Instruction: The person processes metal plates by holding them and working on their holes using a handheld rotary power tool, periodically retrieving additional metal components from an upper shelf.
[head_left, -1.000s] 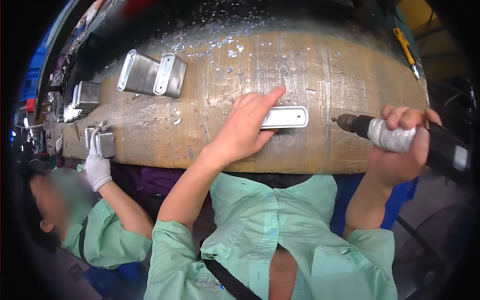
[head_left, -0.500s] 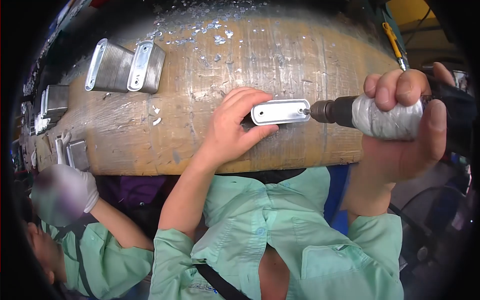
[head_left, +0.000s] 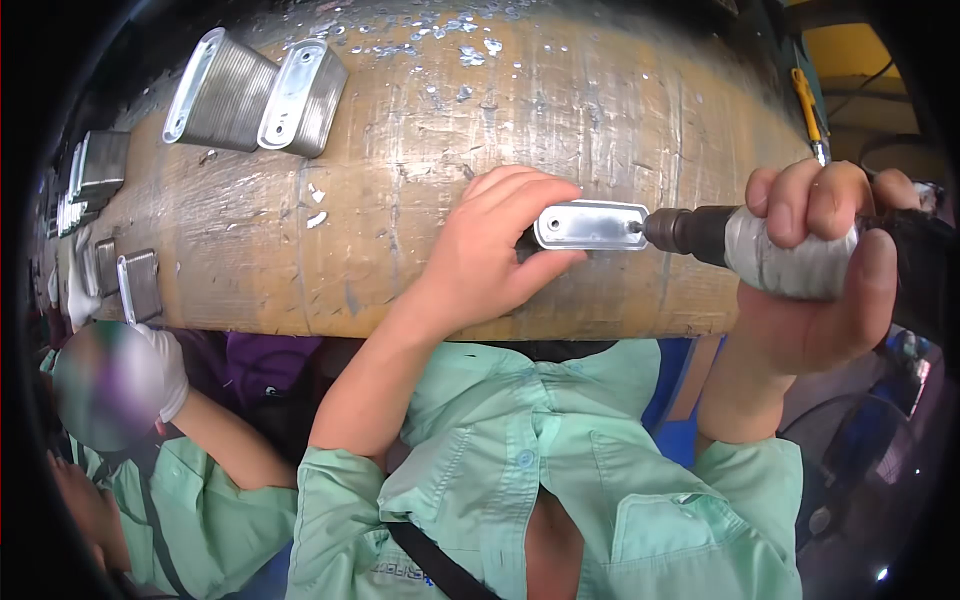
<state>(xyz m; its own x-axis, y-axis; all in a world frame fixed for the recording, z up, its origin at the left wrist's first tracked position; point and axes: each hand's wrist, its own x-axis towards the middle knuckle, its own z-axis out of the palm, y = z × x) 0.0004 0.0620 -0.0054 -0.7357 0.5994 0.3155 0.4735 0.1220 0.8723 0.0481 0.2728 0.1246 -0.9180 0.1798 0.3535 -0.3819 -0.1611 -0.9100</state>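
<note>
My left hand (head_left: pixel 500 245) grips a silver finned metal block (head_left: pixel 592 228) by its left end, thumb on the near side and fingers on the far side. The block's long rounded top face has a hole near each end. My right hand (head_left: pixel 825 250) is wrapped round a power drill (head_left: pixel 790 255) whose body is bound in whitish tape. Its chuck (head_left: pixel 672 230) points left, and the tip meets the hole at the block's right end. How deep the tip sits I cannot tell.
Two similar finned blocks (head_left: pixel 300 100) stand at the back left of the worn table (head_left: pixel 420 130). More blocks (head_left: pixel 100 165) are at the left edge. Metal chips (head_left: pixel 470 50) litter the back. A co-worker's gloved hand (head_left: pixel 165 370) is at lower left. A yellow-handled tool (head_left: pixel 805 105) hangs at right.
The held block, both my hands and the drill appear a little further right in view. The drill tip stays at the right-hand hole. The standing blocks appear higher as the view shifts.
</note>
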